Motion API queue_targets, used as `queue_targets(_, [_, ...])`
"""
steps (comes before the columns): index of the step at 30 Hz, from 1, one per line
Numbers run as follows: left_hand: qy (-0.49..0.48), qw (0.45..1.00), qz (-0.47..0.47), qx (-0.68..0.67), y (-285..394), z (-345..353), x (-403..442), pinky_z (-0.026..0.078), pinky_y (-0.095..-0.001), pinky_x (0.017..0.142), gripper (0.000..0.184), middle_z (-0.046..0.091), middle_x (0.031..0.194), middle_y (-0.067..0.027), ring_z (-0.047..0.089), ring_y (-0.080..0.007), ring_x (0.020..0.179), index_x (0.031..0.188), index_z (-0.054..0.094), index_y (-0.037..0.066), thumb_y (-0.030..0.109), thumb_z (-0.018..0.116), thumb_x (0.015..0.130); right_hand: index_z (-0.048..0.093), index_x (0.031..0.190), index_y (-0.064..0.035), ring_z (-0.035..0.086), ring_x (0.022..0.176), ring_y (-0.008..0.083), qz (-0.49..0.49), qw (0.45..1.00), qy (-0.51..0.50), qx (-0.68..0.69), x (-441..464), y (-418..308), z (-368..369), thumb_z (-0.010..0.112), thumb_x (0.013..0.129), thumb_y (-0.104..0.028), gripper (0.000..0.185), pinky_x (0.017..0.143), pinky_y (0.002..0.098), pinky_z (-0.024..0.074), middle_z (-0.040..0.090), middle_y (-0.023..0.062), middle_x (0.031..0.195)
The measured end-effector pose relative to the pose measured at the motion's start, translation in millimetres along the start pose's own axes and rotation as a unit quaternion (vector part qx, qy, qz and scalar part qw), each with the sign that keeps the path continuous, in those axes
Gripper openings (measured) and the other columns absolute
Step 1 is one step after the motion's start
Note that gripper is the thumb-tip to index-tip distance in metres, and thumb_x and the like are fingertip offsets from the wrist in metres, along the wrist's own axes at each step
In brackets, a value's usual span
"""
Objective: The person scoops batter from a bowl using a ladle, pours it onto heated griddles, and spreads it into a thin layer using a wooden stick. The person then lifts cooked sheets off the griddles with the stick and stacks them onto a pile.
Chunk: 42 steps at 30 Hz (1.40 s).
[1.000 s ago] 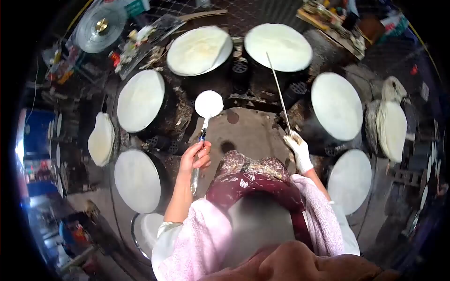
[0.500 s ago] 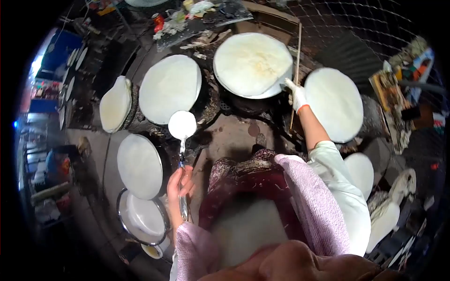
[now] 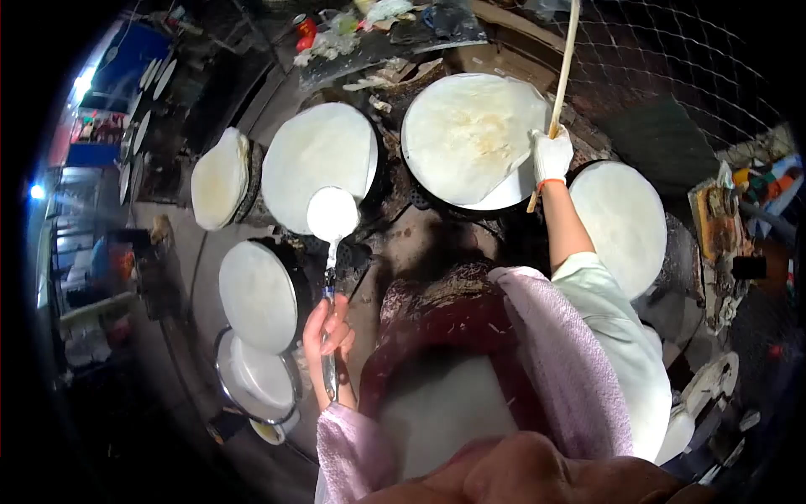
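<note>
My left hand [image 3: 329, 332] is closed around the handle of a ladle [image 3: 332, 213]. The ladle's round bowl looks white and hangs over the lower edge of a round white sheet [image 3: 311, 151], like a thin flatbread, on a dark pan. In a white glove, my right hand [image 3: 554, 155] grips a long thin wooden stick [image 3: 566, 76] that slants upward. That hand is at the right edge of another thin flatbread [image 3: 470, 126], browned in spots, with its lower right edge drawn up. Whether the gloved fingers also pinch the flatbread, I cannot tell.
More round white sheets lie on pans at right [image 3: 620, 227] and left [image 3: 256, 294]. A stacked pale pile [image 3: 220, 181] sits far left. A metal-rimmed pot [image 3: 222, 382] with white liquid stands lower left. A red can [image 3: 304, 27] and wire netting [image 3: 672, 59] are behind.
My right hand has shifted slightly right, and the stick now reaches higher and slants more to the right. The view has tilted a little. My left hand still holds the ladle.
</note>
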<state>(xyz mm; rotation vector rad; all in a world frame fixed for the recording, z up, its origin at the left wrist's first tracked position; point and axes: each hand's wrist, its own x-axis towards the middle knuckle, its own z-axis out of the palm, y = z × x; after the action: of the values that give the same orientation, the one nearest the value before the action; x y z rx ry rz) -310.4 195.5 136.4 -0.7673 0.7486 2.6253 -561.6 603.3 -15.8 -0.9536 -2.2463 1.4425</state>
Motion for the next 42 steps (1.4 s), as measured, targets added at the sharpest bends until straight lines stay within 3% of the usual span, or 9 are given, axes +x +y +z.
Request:
queue_targets(9, [-0.152, 0.957, -0.179, 0.173, 73.3, -24.0, 106.6, 0.025, -0.0219, 0.036, 0.035, 0.043, 0.066, 0.0052, 0.034, -0.0030, 0.035, 0.111, 0.051, -0.001, 0.028, 0.033, 0.103, 0.059, 0.100, -0.0010, 0.054, 0.074, 0.0132, -0.115, 0.977, 0.178, 0.013, -128.9, -27.2, -134.6, 0.072, 0.076, -0.013, 0.030, 0.068, 0.0279, 0.0469, 0.058, 0.0034, 0.083])
queue_targets(12, [-0.221, 0.921, -0.273, 0.170, 84.9, -3.8, 139.2, 0.027, -0.0236, 0.037, 0.038, 0.045, 0.070, 0.0030, 0.037, -0.0047, 0.037, 0.114, 0.049, -0.001, 0.031, 0.029, 0.104, 0.061, 0.097, -0.0018, 0.053, 0.066, 0.0063, 0.012, 0.967, 0.156, 0.201, -184.6, -20.2, -220.4, 0.074, 0.073, -0.006, 0.028, 0.059, 0.0219, 0.0444, 0.058, -0.0014, 0.076])
queue_targets(17, [-0.288, 0.851, -0.402, 0.179, 59.4, 20.0, 185.2, 0.031, -0.0238, 0.041, 0.040, 0.045, 0.076, 0.0001, 0.040, -0.0064, 0.041, 0.118, 0.045, 0.000, 0.032, 0.027, 0.104, 0.062, 0.100, 0.0019, 0.057, 0.073, 0.0096, 0.189, 0.952, 0.236, 0.051, -293.0, 2.4, -396.1, 0.078, 0.069, -0.012, 0.037, 0.065, 0.0272, 0.0480, 0.062, 0.0017, 0.077])
queue_targets(20, [-0.315, 0.838, -0.412, 0.169, 27.9, 17.1, 174.9, 0.032, -0.0239, 0.043, 0.040, 0.044, 0.076, 0.0004, 0.037, -0.0059, 0.040, 0.117, 0.045, 0.000, 0.033, 0.027, 0.104, 0.062, 0.102, 0.0007, 0.057, 0.067, 0.0101, 0.043, 0.955, 0.270, -0.112, -357.6, 96.9, -550.2, 0.078, 0.070, -0.014, 0.039, 0.060, 0.0282, 0.0476, 0.061, 0.0008, 0.072])
queue_targets(23, [-0.337, 0.825, -0.422, 0.168, -1.3, 12.1, 165.9, 0.033, -0.0245, 0.044, 0.043, 0.044, 0.073, 0.0000, 0.037, -0.0066, 0.042, 0.119, 0.045, -0.002, 0.034, 0.027, 0.104, 0.062, 0.107, -0.0003, 0.059, 0.078, 0.0127, 0.213, 0.870, 0.323, -0.307, -413.5, 12.2, -615.5, 0.066, 0.072, -0.002, 0.035, 0.069, 0.0313, 0.0487, 0.065, 0.0024, 0.085])
queue_targets(25, [-0.309, 0.841, -0.423, 0.137, -29.5, 24.0, 138.0, 0.033, -0.0251, 0.045, 0.045, 0.045, 0.071, -0.0005, 0.038, -0.0071, 0.044, 0.120, 0.045, -0.002, 0.035, 0.026, 0.104, 0.061, 0.107, -0.0039, 0.063, 0.075, 0.0195, 0.112, 0.804, 0.345, -0.471, -419.4, 22.3, -690.3, 0.066, 0.074, -0.006, 0.033, 0.070, 0.0347, 0.0489, 0.068, 0.0084, 0.086])
queue_targets(28, [-0.330, 0.833, -0.432, 0.106, -58.6, 3.9, 126.4, 0.033, -0.0276, 0.045, 0.048, 0.045, 0.071, -0.0015, 0.041, -0.0088, 0.046, 0.121, 0.044, -0.004, 0.036, 0.024, 0.103, 0.059, 0.111, -0.0128, 0.062, 0.086, 0.0363, 0.049, 0.727, 0.328, -0.601, -415.1, 13.6, -736.7, 0.058, 0.078, -0.013, 0.033, 0.072, 0.0419, 0.0490, 0.064, 0.0182, 0.095])
queue_targets(32, [-0.325, 0.850, -0.410, 0.065, -99.0, 3.9, 54.6, 0.031, -0.0261, 0.051, 0.052, 0.046, 0.080, -0.0037, 0.042, -0.0093, 0.047, 0.125, 0.038, -0.010, 0.034, 0.023, 0.104, 0.056, 0.118, -0.0202, 0.062, 0.090, 0.0322, 0.086, 0.674, 0.283, -0.677, -395.6, 103.9, -756.3, 0.053, 0.081, -0.009, 0.039, 0.074, 0.0435, 0.0496, 0.064, 0.0141, 0.096])
queue_targets(42, [-0.287, 0.883, -0.360, 0.094, -99.4, -48.6, -29.4, 0.027, -0.0257, 0.045, 0.053, 0.046, 0.075, 0.0018, 0.033, -0.0068, 0.047, 0.131, 0.041, 0.002, 0.043, 0.021, 0.103, 0.049, 0.121, -0.0155, 0.062, 0.094, 0.0324, 0.220, 0.739, 0.238, -0.590, -410.9, 387.2, -740.9, 0.051, 0.083, -0.014, 0.038, 0.078, 0.0439, 0.0515, 0.059, 0.0142, 0.108])
